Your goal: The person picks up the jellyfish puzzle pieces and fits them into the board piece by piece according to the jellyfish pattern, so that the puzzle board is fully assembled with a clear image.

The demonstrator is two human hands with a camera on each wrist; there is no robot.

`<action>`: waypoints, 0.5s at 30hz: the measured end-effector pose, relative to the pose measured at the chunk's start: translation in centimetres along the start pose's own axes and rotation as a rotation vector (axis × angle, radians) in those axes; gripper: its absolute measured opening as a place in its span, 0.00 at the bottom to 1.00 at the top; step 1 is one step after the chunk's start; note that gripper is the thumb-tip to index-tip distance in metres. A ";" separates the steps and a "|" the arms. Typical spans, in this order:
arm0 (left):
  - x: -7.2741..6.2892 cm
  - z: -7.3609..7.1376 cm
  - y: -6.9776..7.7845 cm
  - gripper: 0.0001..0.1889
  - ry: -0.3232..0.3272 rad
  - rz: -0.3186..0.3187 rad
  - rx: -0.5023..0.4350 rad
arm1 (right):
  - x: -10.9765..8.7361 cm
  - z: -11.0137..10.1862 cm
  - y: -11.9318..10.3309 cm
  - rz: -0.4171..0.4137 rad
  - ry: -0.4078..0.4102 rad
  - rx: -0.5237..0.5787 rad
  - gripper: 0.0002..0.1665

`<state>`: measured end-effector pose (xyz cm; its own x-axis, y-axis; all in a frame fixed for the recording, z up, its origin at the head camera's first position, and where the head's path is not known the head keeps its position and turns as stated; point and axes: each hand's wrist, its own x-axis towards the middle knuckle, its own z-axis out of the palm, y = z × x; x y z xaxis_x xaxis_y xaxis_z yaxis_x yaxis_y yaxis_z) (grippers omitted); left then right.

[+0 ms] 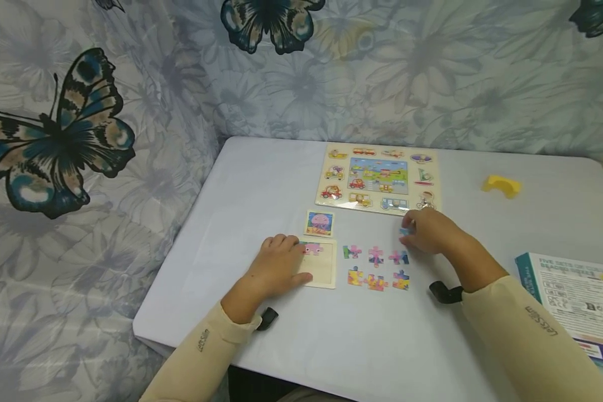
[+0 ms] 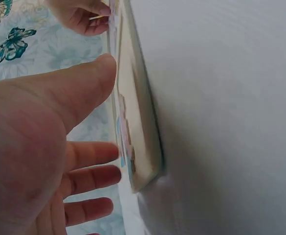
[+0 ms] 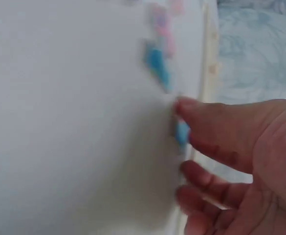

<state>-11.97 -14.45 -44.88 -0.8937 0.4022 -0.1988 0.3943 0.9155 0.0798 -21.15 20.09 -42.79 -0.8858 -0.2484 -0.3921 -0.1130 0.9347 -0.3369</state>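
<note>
Puzzle piece (image 1: 405, 230) sits pinched in the right hand (image 1: 430, 231).

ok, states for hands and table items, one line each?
Left hand: extended, at small tray's left edge
Right hand: pinching blue piece
Small tray: partly filled
Loose pieces: laid in two rows
Picture square: flat, untouched
Vehicle board: flat, untouched
Box: lying flat
Yellow block: untouched

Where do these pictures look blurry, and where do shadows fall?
Right wrist: puzzle pieces look blurred, with a soft shadow on the white table; left wrist: a shadow beside the wooden tray; head: the largest butterfly looks crisp, small print on the box unreadable.
</note>
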 end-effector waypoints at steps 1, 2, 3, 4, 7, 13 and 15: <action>-0.1 0.0 0.0 0.37 0.013 -0.001 -0.005 | -0.1 0.3 0.2 0.001 0.001 0.023 0.24; -0.1 0.0 0.0 0.37 0.022 0.003 -0.010 | -0.1 0.6 0.2 0.001 0.007 0.041 0.24; -0.2 -0.1 0.1 0.37 0.029 0.013 -0.018 | -0.1 0.9 0.2 0.001 0.019 0.056 0.23; -0.2 -0.1 0.2 0.37 0.033 0.029 -0.025 | -0.2 1.1 0.1 0.002 0.033 0.070 0.22; -0.1 0.0 0.6 0.38 0.010 0.096 -0.027 | -0.4 1.2 -0.4 -0.004 0.065 0.086 0.20; -0.1 0.1 1.2 0.38 -0.064 0.140 -0.049 | -0.7 0.1 -2.1 -0.071 0.079 0.083 0.11; -0.1 0.1 1.3 0.38 -0.066 0.138 -0.060 | -0.8 -0.1 -3.1 -0.101 0.083 0.097 0.08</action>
<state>-11.41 -13.32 -44.85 -0.8149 0.5251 -0.2455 0.4974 0.8509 0.1689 -20.16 17.41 -41.33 -0.9066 -0.3143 -0.2817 -0.1627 0.8762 -0.4537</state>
